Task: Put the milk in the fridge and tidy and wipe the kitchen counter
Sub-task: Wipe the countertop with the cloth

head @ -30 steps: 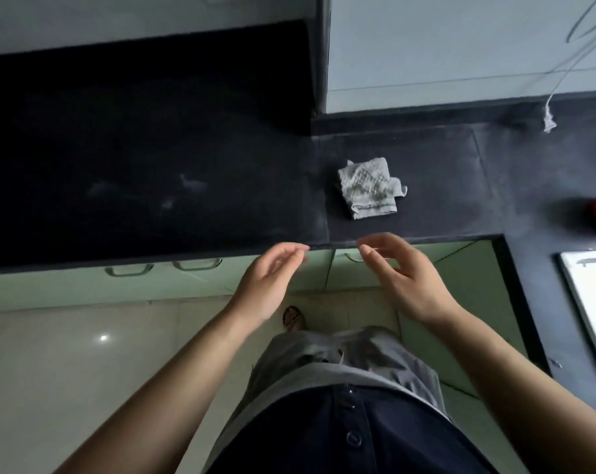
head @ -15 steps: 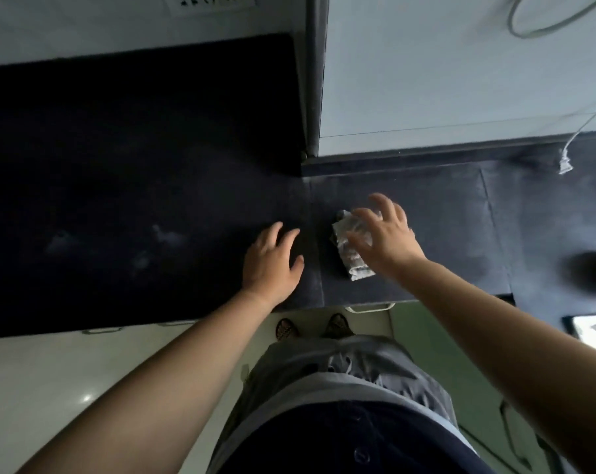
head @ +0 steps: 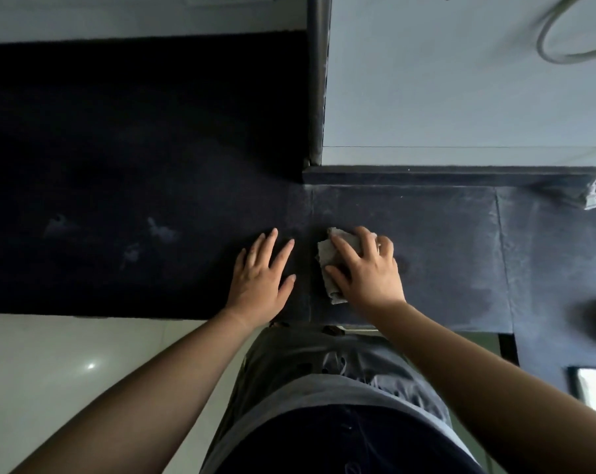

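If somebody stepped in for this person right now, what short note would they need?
Left hand: open, flat on the dark counter, holding nothing.
Right hand: pressed down on the grey cloth, fingers spread over it; whether it grips is unclear.
Cloth: on the counter near the front edge, under the right hand.
Milk and fridge: not in view, so I can't say if that step is done.
Left: pale smudges lie on the counter to the left; wipe those, then the rest of the surface.
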A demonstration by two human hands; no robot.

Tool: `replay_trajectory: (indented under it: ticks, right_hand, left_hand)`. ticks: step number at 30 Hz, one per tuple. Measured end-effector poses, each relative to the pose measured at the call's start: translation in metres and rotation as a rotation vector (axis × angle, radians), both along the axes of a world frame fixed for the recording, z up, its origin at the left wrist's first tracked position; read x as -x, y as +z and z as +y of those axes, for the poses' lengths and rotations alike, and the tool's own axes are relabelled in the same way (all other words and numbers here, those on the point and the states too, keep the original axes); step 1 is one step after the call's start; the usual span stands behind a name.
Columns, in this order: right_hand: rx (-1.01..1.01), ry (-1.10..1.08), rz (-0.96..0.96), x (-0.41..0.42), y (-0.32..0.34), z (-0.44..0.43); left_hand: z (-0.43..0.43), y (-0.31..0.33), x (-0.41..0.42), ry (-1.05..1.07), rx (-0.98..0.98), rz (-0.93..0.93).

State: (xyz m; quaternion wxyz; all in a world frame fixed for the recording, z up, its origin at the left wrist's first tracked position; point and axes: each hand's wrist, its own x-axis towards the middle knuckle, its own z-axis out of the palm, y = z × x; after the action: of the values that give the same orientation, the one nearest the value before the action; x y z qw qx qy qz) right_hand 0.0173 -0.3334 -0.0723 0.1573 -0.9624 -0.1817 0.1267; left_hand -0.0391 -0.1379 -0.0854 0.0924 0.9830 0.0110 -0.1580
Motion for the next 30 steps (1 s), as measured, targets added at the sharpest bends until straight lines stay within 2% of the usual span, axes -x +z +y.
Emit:
replay_trajectory:
  ticks: [7, 11, 21, 26, 30]
  right_hand:
    - [-0.133, -0.031, 0.085, -0.012, 0.009, 0.006]
    - [-0.202, -0.008, 0.117, -0.005, 0.019, 0.027]
    - [-0.312, 0.028, 0.073, 0.007, 0.030, 0.171]
    - [-0.244, -0.092, -0.025, 0.007, 0.020, 0.258]
    - [-0.038, -0.224, -0.073, 0.028, 0.005, 0.308]
  left_hand:
    - [0.008, 0.014, -0.005, -0.008, 0.069, 0.067]
    - [0.027, 0.025, 0.001, -0.030, 0.100, 0.000]
    - [0.166, 0.038, 0.047, 0.138, 0.176, -0.133]
    - [0.260, 0.042, 0.071, 0.119, 0.162, -0.106]
    - [0.319, 0.034, 0.085, 0.036, 0.118, -0.074]
